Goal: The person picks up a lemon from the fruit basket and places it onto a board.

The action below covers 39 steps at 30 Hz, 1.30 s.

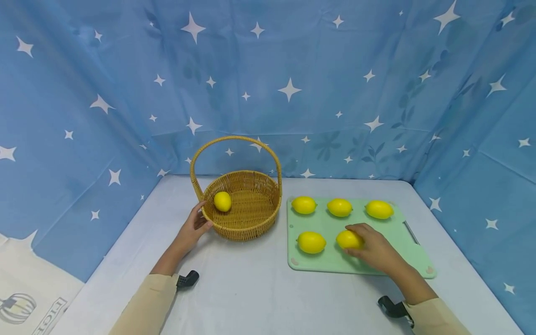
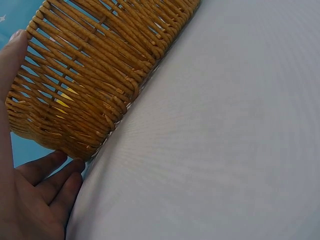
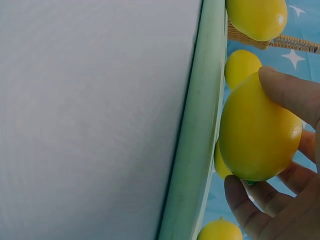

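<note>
A wicker basket (image 1: 244, 235) with a tall arched handle stands on the table, one lemon (image 1: 222, 201) inside at its left. My left hand (image 1: 190, 230) holds the basket's left side, thumb and fingers spread around the outer wall; in the left wrist view the fingers (image 2: 62, 192) meet the wall low down. On the right, my right hand (image 1: 371, 246) grips a lemon (image 3: 260, 130) between thumb and fingers at the front of a green cutting board (image 1: 301, 265). Beside it on the board sits another lemon (image 1: 311, 242).
A row of three lemons, the left one (image 1: 304, 204) nearest the basket, lies along the board's back. A white cloth (image 1: 251, 298) covers the table. Blue star-patterned curtains (image 1: 251, 70) hang behind and at both sides.
</note>
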Tool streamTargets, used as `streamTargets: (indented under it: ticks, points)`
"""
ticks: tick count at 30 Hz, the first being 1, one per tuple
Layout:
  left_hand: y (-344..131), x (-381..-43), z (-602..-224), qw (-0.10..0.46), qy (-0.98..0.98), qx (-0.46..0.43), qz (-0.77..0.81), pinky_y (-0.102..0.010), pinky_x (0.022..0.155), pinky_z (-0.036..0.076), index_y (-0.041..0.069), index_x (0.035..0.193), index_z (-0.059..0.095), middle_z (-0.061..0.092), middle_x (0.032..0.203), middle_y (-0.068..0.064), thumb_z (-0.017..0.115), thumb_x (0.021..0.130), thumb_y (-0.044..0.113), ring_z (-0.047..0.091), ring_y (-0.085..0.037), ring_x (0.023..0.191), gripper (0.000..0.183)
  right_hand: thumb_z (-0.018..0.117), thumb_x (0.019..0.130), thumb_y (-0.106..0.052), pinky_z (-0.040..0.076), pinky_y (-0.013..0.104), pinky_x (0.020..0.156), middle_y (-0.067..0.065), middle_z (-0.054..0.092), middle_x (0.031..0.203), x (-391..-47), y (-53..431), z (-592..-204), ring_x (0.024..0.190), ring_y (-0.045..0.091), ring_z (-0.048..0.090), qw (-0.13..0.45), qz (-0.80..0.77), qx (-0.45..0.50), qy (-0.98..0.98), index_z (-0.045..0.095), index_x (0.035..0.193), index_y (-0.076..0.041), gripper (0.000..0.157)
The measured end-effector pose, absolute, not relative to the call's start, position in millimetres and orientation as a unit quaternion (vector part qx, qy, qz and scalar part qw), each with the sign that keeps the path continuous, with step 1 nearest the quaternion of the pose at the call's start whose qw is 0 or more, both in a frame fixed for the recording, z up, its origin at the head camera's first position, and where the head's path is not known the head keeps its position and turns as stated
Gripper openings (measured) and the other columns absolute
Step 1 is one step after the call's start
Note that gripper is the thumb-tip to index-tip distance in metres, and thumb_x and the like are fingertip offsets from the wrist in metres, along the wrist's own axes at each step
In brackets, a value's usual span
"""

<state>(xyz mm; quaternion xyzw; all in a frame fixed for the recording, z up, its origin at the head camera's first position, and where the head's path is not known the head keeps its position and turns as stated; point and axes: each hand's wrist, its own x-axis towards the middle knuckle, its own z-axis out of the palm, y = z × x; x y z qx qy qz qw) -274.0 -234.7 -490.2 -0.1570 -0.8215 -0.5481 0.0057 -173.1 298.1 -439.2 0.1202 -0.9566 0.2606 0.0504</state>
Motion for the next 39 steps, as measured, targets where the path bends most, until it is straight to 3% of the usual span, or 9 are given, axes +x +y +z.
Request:
streamTargets:
  ticks: [12, 25, 30, 39]
  points:
    - [-230, -255, -461, -0.009, -0.818, -0.171, -0.549, -0.055, 0.107, 0.034, 0.011, 0.156, 0.013, 0.025, 0.15, -0.035, 0.06, 0.099, 0.019, 0.039, -0.046, 0.131, 0.074, 0.08, 0.081, -0.032, 0.038, 0.061, 0.1, 0.011, 0.055, 0.131, -173, 298, -445, 0.122, 0.037, 0.049, 0.042, 0.259, 0.123, -0.957, 0.056, 0.134, -0.008, 0.062]
    - [-229, -255, -461, -0.014, -0.817, -0.165, -0.553, -0.055, 0.108, 0.033, 0.017, 0.157, 0.013, 0.024, 0.151, -0.033, 0.06, 0.099, 0.019, 0.038, -0.045, 0.132, 0.074, 0.085, 0.075, -0.031, 0.038, 0.06, 0.1, 0.011, 0.052, 0.134, -176, 300, -436, 0.121, 0.035, 0.049, 0.01, 0.233, 0.13, -0.964, 0.057, 0.134, -0.011, 0.069]
    - [-232, -262, -474, -0.008, -0.821, -0.156, -0.549, -0.054, 0.109, 0.032, 0.026, 0.157, 0.014, 0.024, 0.152, -0.03, 0.061, 0.099, 0.024, 0.038, -0.044, 0.133, 0.074, 0.085, 0.075, -0.03, 0.039, 0.06, 0.099, 0.012, 0.052, 0.134, -175, 300, -438, 0.12, 0.035, 0.05, -0.001, 0.238, 0.125, -0.963, 0.057, 0.135, -0.01, 0.069]
    - [-226, -254, -457, -0.012, -0.825, -0.159, -0.542, -0.053, 0.109, 0.032, 0.016, 0.157, 0.013, 0.025, 0.151, -0.032, 0.058, 0.099, 0.017, 0.039, -0.044, 0.132, 0.073, 0.085, 0.076, -0.018, 0.038, 0.061, 0.1, 0.012, 0.053, 0.133, -176, 301, -438, 0.121, 0.036, 0.049, 0.019, 0.237, 0.127, -0.963, 0.056, 0.135, -0.009, 0.066]
